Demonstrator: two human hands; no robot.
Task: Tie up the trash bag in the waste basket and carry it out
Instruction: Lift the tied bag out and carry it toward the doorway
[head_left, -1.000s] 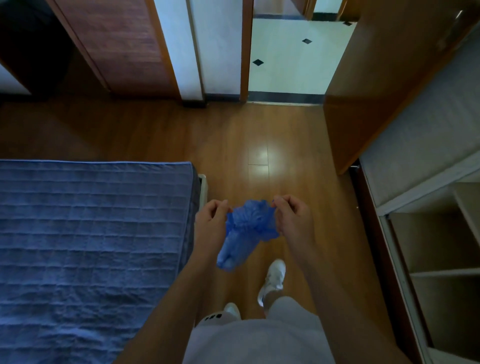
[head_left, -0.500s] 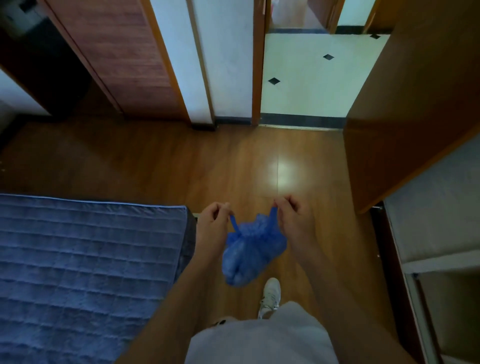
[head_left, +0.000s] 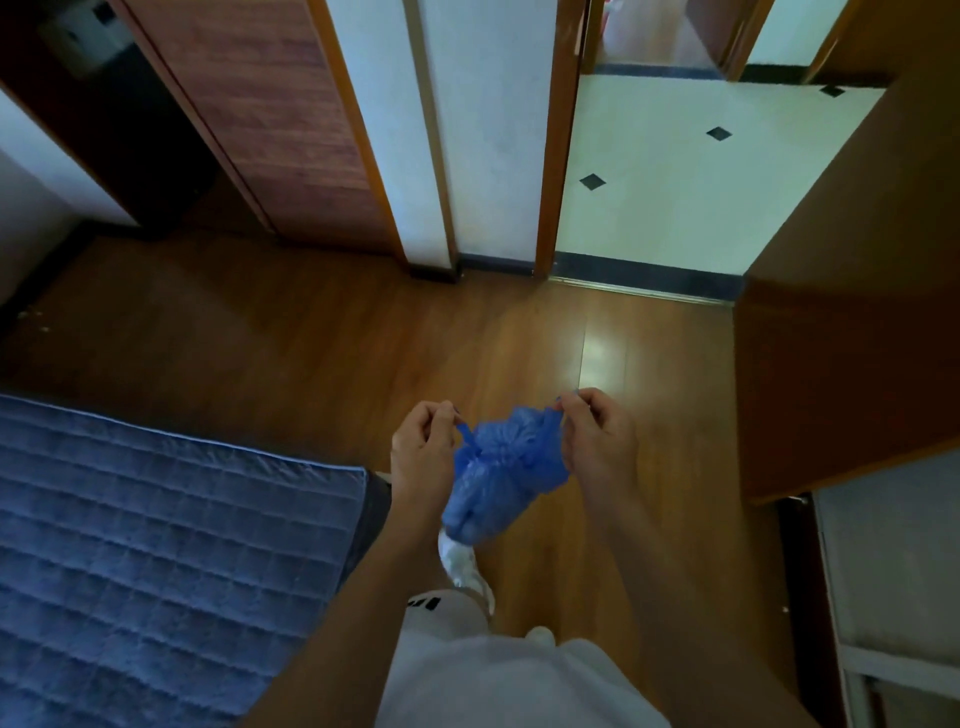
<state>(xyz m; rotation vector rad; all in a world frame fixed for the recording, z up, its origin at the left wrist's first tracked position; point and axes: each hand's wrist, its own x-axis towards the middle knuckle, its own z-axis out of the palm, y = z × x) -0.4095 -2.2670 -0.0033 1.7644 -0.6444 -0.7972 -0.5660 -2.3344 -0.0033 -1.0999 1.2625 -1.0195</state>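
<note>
A small blue plastic trash bag (head_left: 498, 475) hangs in the air in front of me, bunched at the top and sagging down to the left. My left hand (head_left: 423, 452) pinches a thin blue strip of the bag's top on the left side. On the other side, my right hand (head_left: 597, 441) pinches the bag's right top edge. Both hands are closed on the plastic and held apart, with the bag stretched between them. No waste basket is in view.
A bed with a blue quilted cover (head_left: 156, 545) fills the lower left. A wooden cabinet (head_left: 841, 338) stands at the right, white shelves (head_left: 893, 597) below it. An open doorway to a white tiled floor (head_left: 675, 171) lies ahead. Wooden floor (head_left: 311, 338) runs between.
I have walked forward along the bed; the doorway is nearer and the shelves have slid out to the right. My hands have drawn slightly apart, and a thin blue strip shows at my left hand.
</note>
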